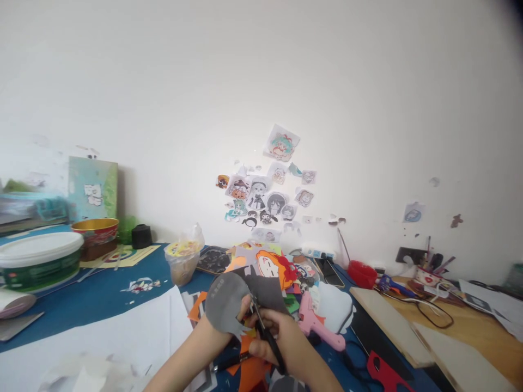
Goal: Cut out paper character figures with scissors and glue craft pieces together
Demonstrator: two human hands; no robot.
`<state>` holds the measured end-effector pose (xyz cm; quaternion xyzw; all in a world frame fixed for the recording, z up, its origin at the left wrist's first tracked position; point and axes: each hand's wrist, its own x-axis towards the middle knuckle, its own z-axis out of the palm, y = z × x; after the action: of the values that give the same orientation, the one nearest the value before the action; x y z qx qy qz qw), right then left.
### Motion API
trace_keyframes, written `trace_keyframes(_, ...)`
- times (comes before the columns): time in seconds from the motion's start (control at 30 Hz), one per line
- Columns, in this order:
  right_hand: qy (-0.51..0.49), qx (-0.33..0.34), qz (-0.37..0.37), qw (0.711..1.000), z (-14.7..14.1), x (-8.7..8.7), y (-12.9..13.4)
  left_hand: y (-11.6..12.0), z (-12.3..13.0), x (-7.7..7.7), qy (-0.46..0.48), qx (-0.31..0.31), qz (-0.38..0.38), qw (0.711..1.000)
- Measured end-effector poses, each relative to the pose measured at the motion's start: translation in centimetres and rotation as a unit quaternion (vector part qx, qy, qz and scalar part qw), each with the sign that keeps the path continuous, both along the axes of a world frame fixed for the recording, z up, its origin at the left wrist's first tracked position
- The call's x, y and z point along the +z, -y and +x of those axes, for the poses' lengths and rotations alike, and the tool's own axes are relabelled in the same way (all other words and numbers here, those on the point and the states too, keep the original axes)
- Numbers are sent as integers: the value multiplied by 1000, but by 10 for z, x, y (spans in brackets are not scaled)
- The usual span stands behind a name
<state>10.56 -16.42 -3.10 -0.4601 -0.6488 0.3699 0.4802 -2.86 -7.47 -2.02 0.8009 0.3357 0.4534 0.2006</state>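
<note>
My left hand grips a dark grey paper piece with a rounded outline and small lettering on it. My right hand is closed around black-handled scissors, whose blades point up and away beside the grey paper. The two hands are close together, and part of the left fingers is hidden behind the paper. Orange paper scraps lie beneath the hands. A pink glue gun rests just right of my right hand.
At the left stand a white-lidded tub and a red-and-gold bowl. A plastic cup sits near the wall. White paper sheets cover the front left. Wooden boards, a red bowl and cables are at the right.
</note>
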Motion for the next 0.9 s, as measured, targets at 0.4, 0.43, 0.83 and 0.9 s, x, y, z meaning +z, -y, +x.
trace_keyframes(0.4, 22, -27, -7, 999, 9, -7, -2, 12, -10, 6, -5, -76, -32, 997)
trace_keyframes(0.43, 26, -31, -9, 999, 9, -6, -1, 12, -11, 6, -6, -78, -34, 996)
trace_keyframes(0.83, -20, -33, 1, 999, 4, -4, -5, 8, 2, 3, 10, 51, -38, 998)
trace_keyframes(0.9, -32, -28, 19, 999, 2, -4, -7, 6, 6, -1, 20, 23, -52, 998)
